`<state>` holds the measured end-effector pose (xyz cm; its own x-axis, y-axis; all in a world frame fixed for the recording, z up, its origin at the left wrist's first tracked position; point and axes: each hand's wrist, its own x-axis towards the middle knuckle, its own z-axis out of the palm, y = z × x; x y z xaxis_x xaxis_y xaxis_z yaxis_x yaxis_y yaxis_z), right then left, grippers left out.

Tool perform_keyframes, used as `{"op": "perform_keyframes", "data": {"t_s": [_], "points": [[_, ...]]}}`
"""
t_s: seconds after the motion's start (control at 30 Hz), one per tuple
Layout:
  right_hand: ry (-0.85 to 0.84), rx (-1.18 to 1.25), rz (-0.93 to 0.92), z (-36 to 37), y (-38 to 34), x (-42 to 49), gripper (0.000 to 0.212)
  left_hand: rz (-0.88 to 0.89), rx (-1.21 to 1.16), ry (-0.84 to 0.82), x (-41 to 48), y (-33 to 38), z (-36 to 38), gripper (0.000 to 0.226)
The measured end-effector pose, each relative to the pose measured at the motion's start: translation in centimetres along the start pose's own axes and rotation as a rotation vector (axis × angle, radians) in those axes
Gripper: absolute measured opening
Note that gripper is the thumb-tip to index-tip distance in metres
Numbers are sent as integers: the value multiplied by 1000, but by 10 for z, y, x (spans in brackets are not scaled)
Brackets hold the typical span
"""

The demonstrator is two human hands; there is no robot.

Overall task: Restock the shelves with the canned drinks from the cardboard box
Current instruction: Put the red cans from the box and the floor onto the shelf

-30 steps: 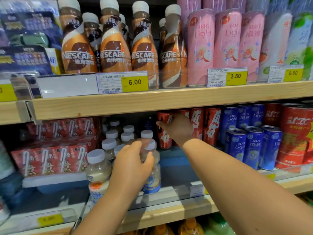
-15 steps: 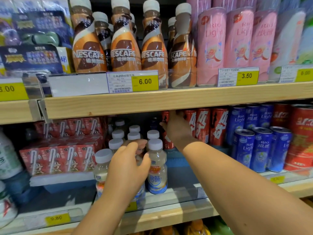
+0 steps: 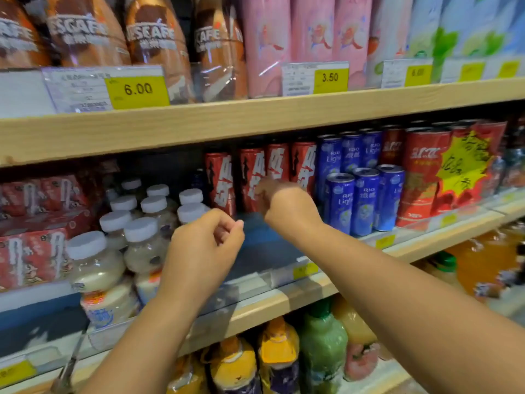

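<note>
Left hand off the bottles, right at the cans.
Our left hand (image 3: 203, 245) has let go, fingers loosely curled and empty; right hand (image 3: 287, 206) reaches the red cans (image 3: 252, 177) (grip hidden, we cannot tell).

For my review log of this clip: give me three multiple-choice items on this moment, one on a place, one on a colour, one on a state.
1. The red cans stand:
A) top shelf
B) middle shelf, left of the blue cans
C) bottom shelf

2. The small bottles' caps are:
A) white
B) green
C) black

3. The left hand is:
A) holding a can
B) lifting a bottle
C) loosely curled, holding nothing

B: they stand beside the blue cans, under the wooden board.
A: every cap is white.
C: nothing shows in its grip.
</note>
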<state>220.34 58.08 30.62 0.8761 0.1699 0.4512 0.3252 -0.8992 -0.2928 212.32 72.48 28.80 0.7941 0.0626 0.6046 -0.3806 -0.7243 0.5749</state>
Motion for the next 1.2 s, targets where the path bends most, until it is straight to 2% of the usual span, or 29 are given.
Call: {"op": "perform_keyframes", "data": {"t_s": [0.17,0.33,0.47,0.6,0.7,0.83,0.97,1.13,1.2], "points": [[56,103,102,1,77,-75,16,14,-72,-154,-10,29,63,27],[69,88,283,-3,151,-142,15,50,-134,-321,-27,62,136,30],[56,29,454,-17,198,-201,15,100,-195,-486,-55,94,194,29],[17,-35,648,-35,236,-263,12,227,-258,-615,-92,125,236,24],[79,-17,770,-48,262,-303,14,295,-281,-683,-117,150,263,12],[156,30,890,-66,289,-333,13,314,-234,-761,-132,182,301,11],[157,54,1001,-103,298,-341,16,240,-131,-862,-121,218,315,10],[208,163,1205,-155,289,-354,14,175,-83,-1002,-107,256,288,5],[228,218,1280,-172,279,-366,15,141,-55,-1035,-108,267,274,15]]}}
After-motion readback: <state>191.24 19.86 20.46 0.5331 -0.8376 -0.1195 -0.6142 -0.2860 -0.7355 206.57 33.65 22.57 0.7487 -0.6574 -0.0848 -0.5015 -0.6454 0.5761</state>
